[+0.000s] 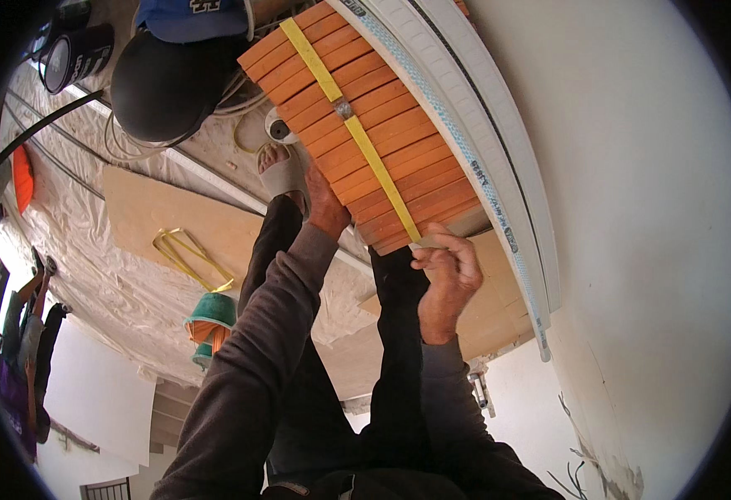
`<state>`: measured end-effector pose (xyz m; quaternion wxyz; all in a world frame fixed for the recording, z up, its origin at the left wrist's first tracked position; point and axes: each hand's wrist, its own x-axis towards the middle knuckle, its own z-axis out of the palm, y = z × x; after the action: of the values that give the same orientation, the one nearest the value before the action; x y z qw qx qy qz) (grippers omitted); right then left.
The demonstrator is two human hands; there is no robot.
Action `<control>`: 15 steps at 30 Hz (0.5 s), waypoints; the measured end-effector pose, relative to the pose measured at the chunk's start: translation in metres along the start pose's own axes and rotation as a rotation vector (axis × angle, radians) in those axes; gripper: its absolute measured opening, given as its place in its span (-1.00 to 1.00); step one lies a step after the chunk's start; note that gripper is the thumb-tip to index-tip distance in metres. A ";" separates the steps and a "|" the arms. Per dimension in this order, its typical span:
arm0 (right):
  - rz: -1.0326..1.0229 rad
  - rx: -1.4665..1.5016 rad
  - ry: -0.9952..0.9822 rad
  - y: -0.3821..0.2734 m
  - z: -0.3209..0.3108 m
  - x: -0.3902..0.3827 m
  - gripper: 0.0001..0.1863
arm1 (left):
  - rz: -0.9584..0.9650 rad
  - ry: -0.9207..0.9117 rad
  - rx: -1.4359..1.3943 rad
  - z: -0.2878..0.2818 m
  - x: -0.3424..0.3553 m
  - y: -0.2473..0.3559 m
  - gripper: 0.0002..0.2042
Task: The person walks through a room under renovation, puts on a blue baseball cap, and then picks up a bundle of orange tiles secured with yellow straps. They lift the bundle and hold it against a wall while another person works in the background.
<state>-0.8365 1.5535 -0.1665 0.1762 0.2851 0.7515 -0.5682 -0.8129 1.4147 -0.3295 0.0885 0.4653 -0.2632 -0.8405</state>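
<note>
A stack of flat orange-brown clay tiles (382,125) stands in front of me, bound by a yellow strap (374,158) with a metal clip (343,108) on it. Along the stack's near left side lies my left hand (328,207), its fingers seemingly stretched against the tiles and partly hidden. At the near end of the strap, my right hand (451,279) is closed, thumb and fingers pinching a small pale flat piece (422,243) against the strap. What exactly that piece is cannot be made out.
Long curved white profiles (465,117) run along the stack's right, beside a white wall (632,167). At left, a loose yellow strap (190,254) lies on a brown board (144,208). Farther off are a black rounded object (157,87), a blue cap (194,21) and a black bucket (78,58).
</note>
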 end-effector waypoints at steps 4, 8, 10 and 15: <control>0.284 0.220 0.124 0.013 -0.020 0.012 -0.79 | 0.116 -0.042 0.291 -0.014 0.004 -0.002 -0.60; 0.601 0.604 0.150 0.061 -0.018 0.043 -0.54 | 0.391 -0.156 1.017 -0.039 0.013 -0.012 -0.60; 0.572 0.756 0.015 0.082 -0.015 0.059 -0.48 | 0.181 -0.142 0.801 -0.025 0.010 0.000 -0.59; 0.485 0.757 -0.017 0.094 0.001 0.075 -0.36 | -0.178 -0.056 0.181 -0.008 0.014 0.023 -0.49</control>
<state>-0.8355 1.5872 -0.2816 0.1936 0.4927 0.4008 -0.7477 -0.8165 1.3870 -0.3311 -0.0359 0.4693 -0.2980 -0.8305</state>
